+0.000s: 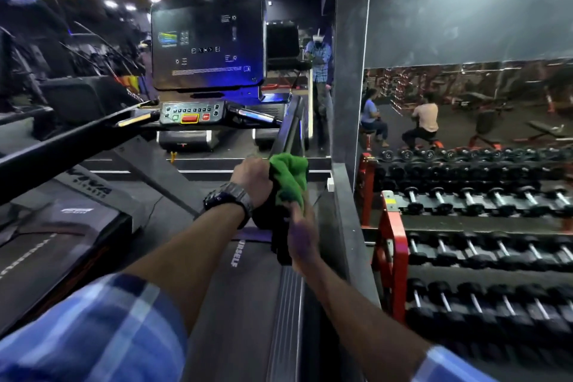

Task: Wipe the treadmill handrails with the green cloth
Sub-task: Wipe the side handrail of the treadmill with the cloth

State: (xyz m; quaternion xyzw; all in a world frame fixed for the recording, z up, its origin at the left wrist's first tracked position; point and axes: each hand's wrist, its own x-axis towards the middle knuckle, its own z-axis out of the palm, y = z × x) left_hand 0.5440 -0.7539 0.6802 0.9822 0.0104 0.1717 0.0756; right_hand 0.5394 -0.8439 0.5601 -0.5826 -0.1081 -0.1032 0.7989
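While bunched over right handrail, green cloth soft, light, no slip; best gripped as wad, palm pressing rail. My left hand grips its top; right hand pinches lower edge. Console ahead, left handrail well apart, dumbbell rack close right, wristwatch might knock rail.

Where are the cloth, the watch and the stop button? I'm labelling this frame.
cloth [287, 176]: head view, on the bunched green top.
watch [228, 198]: head view, on the dark band around the left wrist.
stop button [189, 118]: head view, on the red console key.
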